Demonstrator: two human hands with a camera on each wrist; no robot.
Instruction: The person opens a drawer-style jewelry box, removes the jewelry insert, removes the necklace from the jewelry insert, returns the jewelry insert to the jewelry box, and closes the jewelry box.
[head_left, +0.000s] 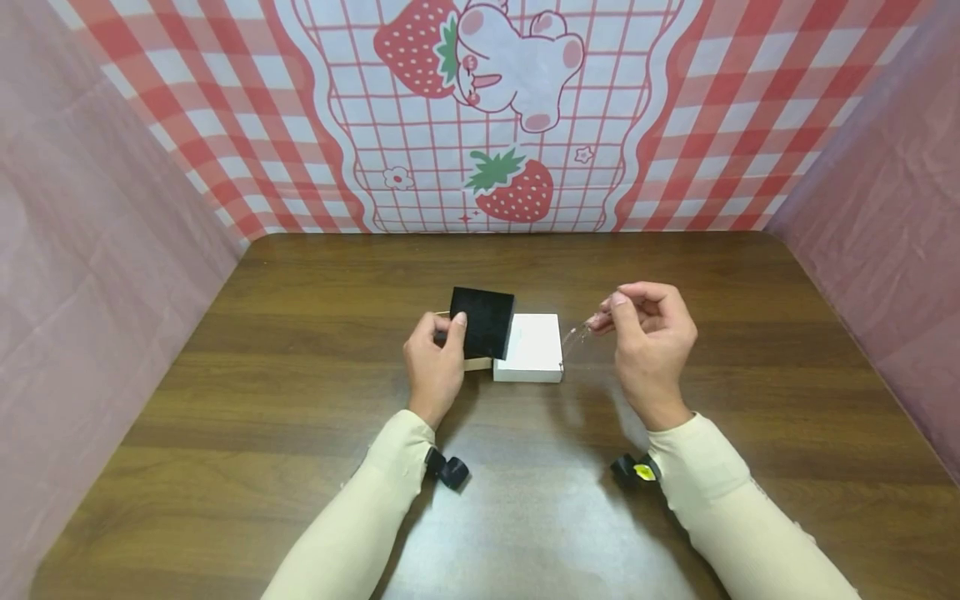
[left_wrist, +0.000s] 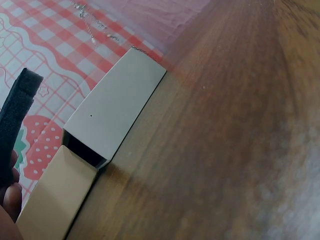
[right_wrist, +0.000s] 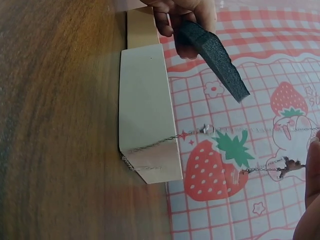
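Note:
My left hand (head_left: 437, 360) pinches a square black foam pad (head_left: 482, 323), thumb on its face, tilted above the box. Beneath it, a white box sleeve (head_left: 528, 346) lies on the table with a tan inner drawer (left_wrist: 57, 190) sticking out of its left end. A dark gap shows at the sleeve's mouth. To the right, my raised right hand (head_left: 654, 342) holds a fine silver chain (right_wrist: 267, 170) with small charms between thumb and fingers. The chain slants down to the sleeve's right end; whether it touches there I cannot tell.
The brown wooden table (head_left: 300, 433) extends around the box on every side. A strawberry-patterned cloth (head_left: 487, 117) hangs behind the far edge, and pink cloth (head_left: 97, 250) hangs at both sides. A black strap with a small camera (head_left: 452, 472) is on each wrist.

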